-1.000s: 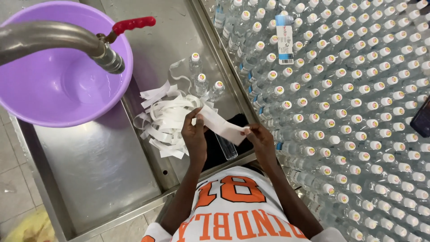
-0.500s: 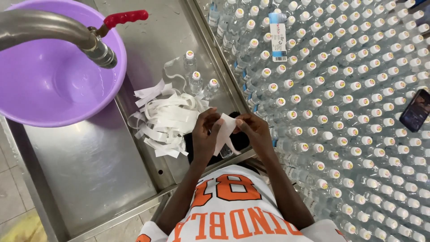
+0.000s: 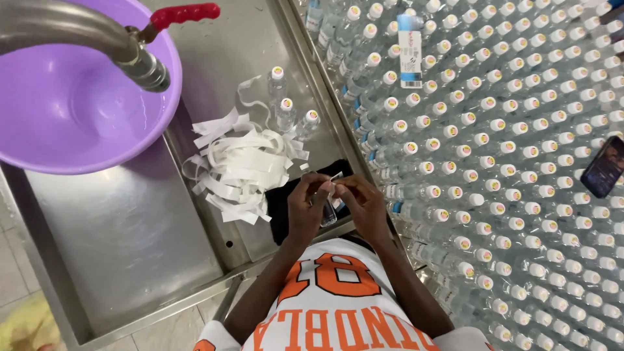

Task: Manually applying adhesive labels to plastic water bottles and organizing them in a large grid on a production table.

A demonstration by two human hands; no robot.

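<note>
My left hand (image 3: pixel 304 211) and my right hand (image 3: pixel 361 205) meet over a black cloth (image 3: pixel 279 211) at the near end of the steel trough. Both hold a small clear bottle (image 3: pixel 329 216) between their fingers. A bit of white label (image 3: pixel 335 177) shows at the fingertips; the rest is hidden by the hands. Just left of my hands lies a heap of white paper strips (image 3: pixel 244 166). Three small capped bottles (image 3: pixel 286 112) stand beyond the heap.
A purple basin (image 3: pixel 71 110) sits at the far left under a metal tap pipe (image 3: pixel 78 29) with a red handle (image 3: pixel 185 13). The right side is packed with several rows of capped bottles (image 3: pixel 494 143). A labelled bottle (image 3: pixel 409 49) lies on them, and a phone (image 3: pixel 604 166) lies at the right edge.
The long white label, held stretched between my hands a second ago, has been folded in. My hands have come together around the bottle.
</note>
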